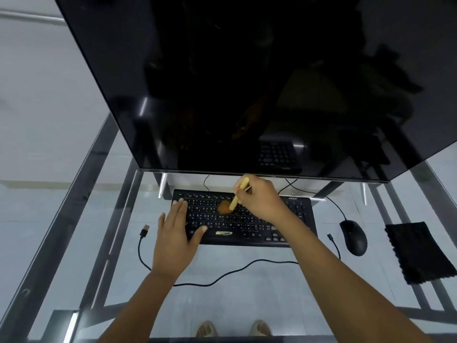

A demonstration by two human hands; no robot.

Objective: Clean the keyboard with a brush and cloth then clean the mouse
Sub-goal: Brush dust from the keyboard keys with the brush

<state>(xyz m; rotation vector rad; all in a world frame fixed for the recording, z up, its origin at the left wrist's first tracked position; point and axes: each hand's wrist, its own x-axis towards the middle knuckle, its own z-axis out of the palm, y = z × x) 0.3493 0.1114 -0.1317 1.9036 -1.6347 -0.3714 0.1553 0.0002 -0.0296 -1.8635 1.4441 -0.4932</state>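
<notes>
The right hand [259,201] grips a brush [235,198], bristles on the keyboard [291,219]. The left hand [176,233] lies flat, fingers spread, on the keyboard's left end. Mouse [353,237] and cloth [420,252] lie near the tabletop's right edge.

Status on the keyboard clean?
Right hand gripping brush, bristles on keyboard. Left hand flat, bracing it. Mouse, cloth untouched. Nothing blocking.

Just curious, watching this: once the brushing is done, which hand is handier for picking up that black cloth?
Probably the right hand: the black cloth lies on its side, beyond the mouse. It must first drop the brush.
</notes>
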